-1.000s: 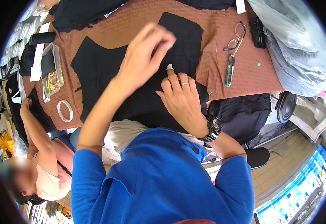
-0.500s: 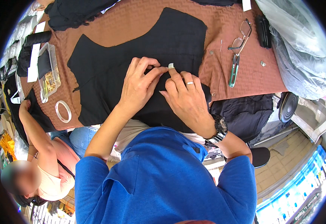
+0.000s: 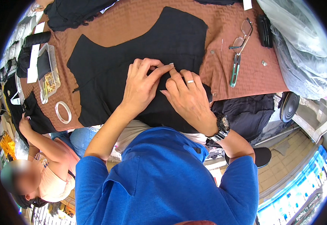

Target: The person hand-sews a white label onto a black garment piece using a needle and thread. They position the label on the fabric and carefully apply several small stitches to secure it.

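Observation:
A cut piece of black fabric [image 3: 133, 56] lies spread before me, with curved edges along its far side. Near its middle shows the edge of a small white tag [image 3: 171, 64], mostly covered by fingertips. My left hand [image 3: 141, 86] is closed, its thumb and index finger pinched at the tag. From the other side my right hand [image 3: 188, 93], wearing a ring, rests on the fabric. Its index fingertip touches the spot beside the tag, the thumb lies apart and the other fingers are loosely bent.
At right lie eyeglasses [image 3: 242, 35], green-handled thread snips [image 3: 234, 71], a black case [image 3: 264, 32] and clear plastic sheeting [image 3: 306, 48]. At left are a clear box [image 3: 54, 63] of gold-coloured pieces and a tape roll [image 3: 63, 112]. A co-worker [image 3: 54, 165] handles black cloth beside the table.
My left index finger has slid slightly right, covering more of the white tag. My right hand has barely moved. The co-worker's arm and hand have moved a little lower.

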A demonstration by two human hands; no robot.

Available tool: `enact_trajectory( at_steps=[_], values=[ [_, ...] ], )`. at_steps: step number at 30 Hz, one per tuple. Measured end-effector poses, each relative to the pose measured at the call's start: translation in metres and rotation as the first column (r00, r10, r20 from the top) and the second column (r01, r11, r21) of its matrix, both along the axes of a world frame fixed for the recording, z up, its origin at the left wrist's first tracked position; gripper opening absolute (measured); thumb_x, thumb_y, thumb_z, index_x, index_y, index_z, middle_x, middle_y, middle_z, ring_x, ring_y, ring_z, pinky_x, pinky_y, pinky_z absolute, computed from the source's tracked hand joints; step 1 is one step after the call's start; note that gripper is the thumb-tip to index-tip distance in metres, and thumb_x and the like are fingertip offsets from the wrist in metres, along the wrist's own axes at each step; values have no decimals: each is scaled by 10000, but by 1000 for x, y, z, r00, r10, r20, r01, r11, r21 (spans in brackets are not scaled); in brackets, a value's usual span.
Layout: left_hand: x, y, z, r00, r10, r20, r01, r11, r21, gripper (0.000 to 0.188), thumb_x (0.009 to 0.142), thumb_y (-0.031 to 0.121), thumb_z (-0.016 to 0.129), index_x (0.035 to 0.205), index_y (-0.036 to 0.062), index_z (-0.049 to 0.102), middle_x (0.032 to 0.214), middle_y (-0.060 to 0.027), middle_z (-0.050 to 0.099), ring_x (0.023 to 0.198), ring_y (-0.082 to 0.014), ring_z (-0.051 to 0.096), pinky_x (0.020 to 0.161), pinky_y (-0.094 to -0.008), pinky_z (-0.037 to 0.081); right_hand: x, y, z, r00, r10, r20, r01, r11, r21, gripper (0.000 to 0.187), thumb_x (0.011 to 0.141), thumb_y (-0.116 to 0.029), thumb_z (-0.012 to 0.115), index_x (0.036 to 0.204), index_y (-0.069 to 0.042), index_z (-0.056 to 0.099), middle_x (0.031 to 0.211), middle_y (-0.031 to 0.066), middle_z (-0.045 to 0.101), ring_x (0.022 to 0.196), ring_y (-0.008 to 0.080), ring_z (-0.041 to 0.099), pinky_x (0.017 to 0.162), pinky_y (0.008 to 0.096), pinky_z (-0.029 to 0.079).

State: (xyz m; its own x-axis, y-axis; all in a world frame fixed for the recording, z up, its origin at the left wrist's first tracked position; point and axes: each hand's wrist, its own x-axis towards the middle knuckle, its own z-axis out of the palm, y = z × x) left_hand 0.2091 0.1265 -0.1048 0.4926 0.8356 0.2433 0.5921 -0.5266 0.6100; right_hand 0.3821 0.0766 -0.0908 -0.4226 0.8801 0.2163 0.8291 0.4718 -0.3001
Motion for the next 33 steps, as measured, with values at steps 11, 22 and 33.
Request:
enact_trajectory(
  at_steps=[11,22,33],
  values=[
    [2,-2,-10,998,28,-49,-23,995,94,368,771,-30,691,1083,158,747,957,-34,511,817,-222,504,722,-356,413,0,-26,10,998,-17,-60,12,996,-90,384,853,-269,711,1094,-7,569,1264,212,604,1173,332,549,1020,441,430],
    [-6,-27,-4,997,49,-60,-38,983,179,233,896,174,693,1126,174,735,1162,-42,584,1058,-256,528,890,-394,427,20,59,-4,934,-106,-341,32,976,-216,131,862,-78,695,939,-8,615,932,155,678,870,405,666,718,474,518],
    [-12,-30,-9,995,37,-97,-11,967,255,250,912,306,695,1142,214,729,1189,-11,575,1085,-224,517,901,-396,396,27,80,-2,979,25,-204,-85,953,-290,161,797,-82,760,853,10,640,870,175,698,850,365,685,735,437,526]
  ],
)
